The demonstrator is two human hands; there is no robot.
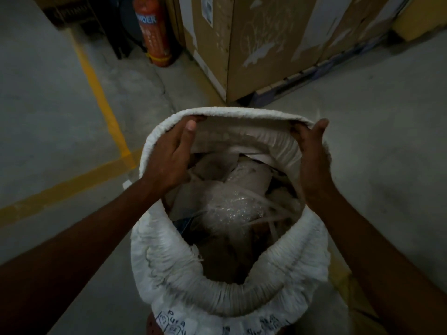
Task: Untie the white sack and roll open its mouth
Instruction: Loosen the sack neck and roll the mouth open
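The white sack [169,269] stands upright on the floor right below me, mouth wide open. Its rim is rolled outward into a thick bunched collar along the near side and both flanks. My left hand [169,155] grips the far-left part of the rim, thumb inside the mouth. My right hand [312,153] grips the far-right part of the rim, fingers curled over the fabric. Between the hands the far edge [242,113] is stretched and folded over. Inside lie bubble wrap [232,204], crumpled paper and plastic strips. No tie is visible.
Tall cardboard boxes [266,49] on a pallet stand just beyond the sack. A red fire extinguisher [154,32] stands at the back left. Yellow floor lines [96,93] run across the grey concrete on the left. Handwriting marks the sack's near side [179,322].
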